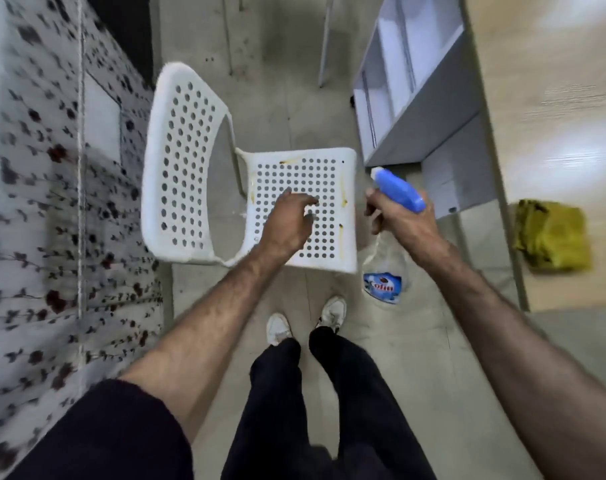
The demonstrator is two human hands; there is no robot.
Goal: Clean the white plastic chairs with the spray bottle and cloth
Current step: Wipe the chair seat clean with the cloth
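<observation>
One white plastic chair (305,188) stands on the tiled floor (415,358) ahead of the person, and the account runs from nine o'clock across to three. At nine o'clock a flowered cloth (45,209) drapes some furniture; just beside it rises the perforated backrest (183,168), so the chair faces three o'clock and its back-to-front axis lies crosswise to the person. The seat (332,237) carries brownish streaks along its rim and near its right edge; it looks unwiped as yet.

The left hand (287,223) hovers over the middle of the seat, fingers loosely curled and holding nothing; whether the fingertips touch the plastic cannot be told through the blur. At about one o'clock from that hand, just past the seat's front edge, the right hand (403,220) grips the neck of the spray bottle (386,268); its blue trigger head (398,190) points toward eleven o'clock, across the stained seat, and the clear body hangs below the fist.

Farther toward three o'clock a grey shelf unit (429,109) stands open; beyond it a yellow cloth (551,237) lies crumpled on the tabletop (554,116), well apart from both hands and nearer the right.

The coming move probably turns on the nozzle already facing the seat; the bare left hand sits in the spray's path and would likely need to clear.
</observation>
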